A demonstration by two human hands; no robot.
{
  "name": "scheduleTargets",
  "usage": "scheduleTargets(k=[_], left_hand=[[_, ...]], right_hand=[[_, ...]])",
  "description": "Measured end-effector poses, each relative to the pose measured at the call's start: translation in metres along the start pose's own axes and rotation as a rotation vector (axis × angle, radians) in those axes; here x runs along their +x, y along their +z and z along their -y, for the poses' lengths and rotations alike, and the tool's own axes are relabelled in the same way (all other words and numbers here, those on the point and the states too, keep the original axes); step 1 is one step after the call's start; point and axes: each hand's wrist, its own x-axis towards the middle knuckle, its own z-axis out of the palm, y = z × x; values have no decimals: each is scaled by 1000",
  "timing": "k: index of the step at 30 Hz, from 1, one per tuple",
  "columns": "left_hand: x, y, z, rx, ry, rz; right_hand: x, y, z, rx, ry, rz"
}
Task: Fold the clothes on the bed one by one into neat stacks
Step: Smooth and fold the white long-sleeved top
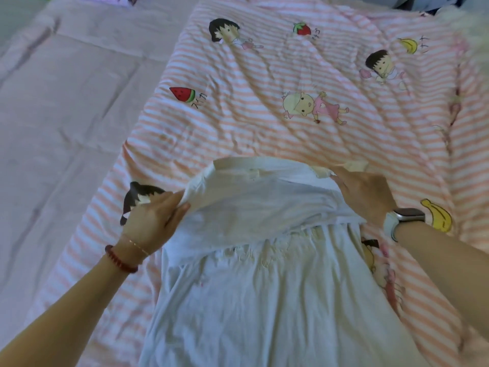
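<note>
One white garment point(264, 300) lay lengthwise on the near half of the bed, its near end running out of view at the bottom edge and its far part turned back toward the person in a raised fold. Pink-striped quilt showed on both sides of it, a narrow strip on the right and a wider one on the left.

Two hands worked the fold. The left hand point(150, 221), wearing a red bead bracelet point(120, 259), pinched the left edge of the fold between thumb and fingers. The right hand point(366, 193), with a watch point(403, 219) on its wrist, gripped the fold's far right corner, fingers curled into the cloth.

Beyond the fold the single quilt point(264, 128), printed with cartoon children and fruit, stretched wrinkled and uncovered to the far edge. To the left lay a plain pink sheet point(66, 102), flat and bare.
</note>
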Motion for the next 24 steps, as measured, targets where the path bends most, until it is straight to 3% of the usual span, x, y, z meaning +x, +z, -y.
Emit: scheduleTargets(k=[4,9,12,18,22,24], left_hand=[[-69,-3,-33,59,73,167],[-134,-2,-76,37,23,259],[-165,-3,-94,62,-13,286],[-209,6,-115,133,-80,439],[-222,16,-117,119,-175,549],[-216,14,-119,46,-301,477]], right_hand=[[-70,0,6,-11,-39,-2],[-152,2,30,34,163,-122],[-201,5,42,25,151,-126],[-268,14,47,-30,220,-53],[-283,22,61,-37,194,129],[-280,24,64,-27,238,166]])
